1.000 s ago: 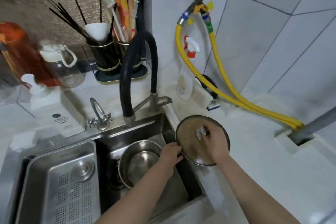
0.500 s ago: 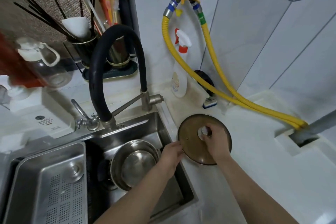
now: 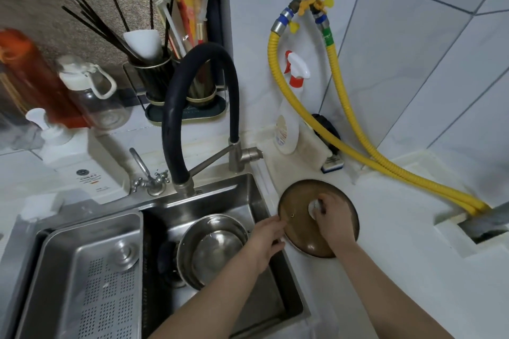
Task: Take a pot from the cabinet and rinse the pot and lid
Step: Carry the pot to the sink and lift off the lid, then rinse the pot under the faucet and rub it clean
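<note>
A steel pot (image 3: 213,252) sits tilted in the right basin of the sink (image 3: 248,190). My left hand (image 3: 265,239) is curled at the pot's right rim, and whatever it grips there is hidden under the fingers. A brownish glass lid (image 3: 300,226) with a metal rim rests on the white countertop just right of the sink. My right hand (image 3: 332,221) is closed over the lid's knob (image 3: 314,205) from above. No water runs from the black faucet hose (image 3: 192,85).
A perforated steel tray (image 3: 82,278) fills the left basin. A small tap (image 3: 150,181), a utensil holder (image 3: 179,82), jars and a soap bottle stand behind the sink. A spray bottle (image 3: 289,113), a sponge and yellow hoses (image 3: 385,165) occupy the corner. A counter cut-out (image 3: 479,231) lies at right.
The lid has moved right, off the sink edge, down onto the countertop, my right hand still on its knob. My left hand stays at the pot's rim. The view has shifted.
</note>
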The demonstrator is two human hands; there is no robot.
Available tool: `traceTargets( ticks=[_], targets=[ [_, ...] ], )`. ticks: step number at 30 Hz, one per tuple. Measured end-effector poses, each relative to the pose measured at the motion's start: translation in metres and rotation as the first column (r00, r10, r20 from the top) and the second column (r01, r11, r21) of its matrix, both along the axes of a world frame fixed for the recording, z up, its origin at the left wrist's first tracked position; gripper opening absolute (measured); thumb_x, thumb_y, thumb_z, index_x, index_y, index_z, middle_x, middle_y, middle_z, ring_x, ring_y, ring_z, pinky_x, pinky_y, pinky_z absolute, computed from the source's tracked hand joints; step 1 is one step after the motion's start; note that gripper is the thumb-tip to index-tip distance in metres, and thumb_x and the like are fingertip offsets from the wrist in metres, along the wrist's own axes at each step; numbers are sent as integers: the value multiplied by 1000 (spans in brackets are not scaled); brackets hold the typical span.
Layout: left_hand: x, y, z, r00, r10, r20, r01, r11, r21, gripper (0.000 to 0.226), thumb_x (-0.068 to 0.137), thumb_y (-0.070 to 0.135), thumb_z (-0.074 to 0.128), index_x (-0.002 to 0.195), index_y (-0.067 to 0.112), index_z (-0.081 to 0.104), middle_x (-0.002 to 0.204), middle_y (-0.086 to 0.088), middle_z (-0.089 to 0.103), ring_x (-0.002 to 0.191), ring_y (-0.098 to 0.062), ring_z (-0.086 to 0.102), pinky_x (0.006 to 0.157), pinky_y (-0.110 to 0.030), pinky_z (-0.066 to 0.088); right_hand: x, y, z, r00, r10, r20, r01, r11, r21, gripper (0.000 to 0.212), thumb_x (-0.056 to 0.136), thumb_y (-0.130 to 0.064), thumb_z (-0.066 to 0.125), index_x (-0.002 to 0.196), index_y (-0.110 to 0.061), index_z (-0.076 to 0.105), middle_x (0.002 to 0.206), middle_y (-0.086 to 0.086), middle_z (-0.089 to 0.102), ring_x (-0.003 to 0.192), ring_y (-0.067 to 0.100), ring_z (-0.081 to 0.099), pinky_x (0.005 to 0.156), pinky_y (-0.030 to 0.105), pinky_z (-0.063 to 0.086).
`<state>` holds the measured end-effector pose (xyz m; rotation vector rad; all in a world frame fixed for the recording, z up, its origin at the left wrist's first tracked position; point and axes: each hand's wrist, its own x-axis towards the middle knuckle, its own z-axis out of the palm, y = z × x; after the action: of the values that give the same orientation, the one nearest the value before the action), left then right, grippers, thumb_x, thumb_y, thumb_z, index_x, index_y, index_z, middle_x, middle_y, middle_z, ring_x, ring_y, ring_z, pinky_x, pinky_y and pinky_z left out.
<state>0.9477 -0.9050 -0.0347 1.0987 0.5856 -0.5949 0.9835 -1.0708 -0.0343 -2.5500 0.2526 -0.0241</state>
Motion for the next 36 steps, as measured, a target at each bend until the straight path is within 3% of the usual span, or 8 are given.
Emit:
traceTargets(
  ticks=[2,7,12,18,22,28,32,36],
  targets=[
    [0,11,3,998,62,-1,-62,998,-1,34,87,14,60,121,8,56,105,-8,68,103,-21,62,81,-31,52,7,10,6,999,42,13,-41,994,-97,34,90,-17,54,122,-6,58,123,13,61,116,30,52,103,37,37],
    [-6,45,11,980,193,50,-195,980,34,36,91,11,55,125,-1,53,81,0,65,84,-24,58,62,-23,47,32,56,23,967,240,91,-244,969,34,32,91,-16,56,121,-5,58,130,13,55,124,28,46,105,31,30],
    [-16,90,20,960,247,132,-264,955,133,9,91,11,58,96,14,64,80,-4,67,76,-15,64,71,-27,51,53,96,30,956,278,90,-291,934,205,41,93,-18,55,130,-1,48,131,18,53,121,32,49,103,37,34],
    [-45,134,1,946,317,73,-324,894,308,16,89,-2,54,85,12,60,64,-4,58,42,-6,52,45,-18,42,81,119,30,968,247,54,-252,930,267,35,96,-21,49,125,-3,48,109,12,59,98,25,55,82,24,33],
    [-66,149,-40,911,411,12,-376,822,428,20,86,-5,57,77,13,58,70,-5,57,68,-20,56,77,-33,47,95,123,24,977,206,56,-213,958,190,22,97,-16,42,105,1,54,96,16,59,84,25,52,73,28,33],
    [-64,157,-83,874,485,-44,-375,728,574,15,81,4,64,95,9,63,98,-19,64,100,-35,58,84,-39,50,108,120,15,973,195,121,-206,974,93,26,97,-16,40,94,1,60,89,20,63,77,26,51,70,32,37],
    [-57,162,-95,826,557,-92,-378,668,641,80,78,11,71,145,8,27,146,-23,30,130,-36,38,106,-36,34,110,120,11,971,171,165,-187,978,90,24,95,-10,40,91,2,60,84,18,60,76,24,49,64,28,27],
    [-51,170,-111,820,568,-73,-467,737,489,103,79,3,70,151,15,-3,155,-15,23,140,-31,27,114,-42,29,108,121,10,965,153,212,-181,976,118,24,95,-7,41,88,5,60,82,23,60,82,37,56,63,36,26]
  ],
)
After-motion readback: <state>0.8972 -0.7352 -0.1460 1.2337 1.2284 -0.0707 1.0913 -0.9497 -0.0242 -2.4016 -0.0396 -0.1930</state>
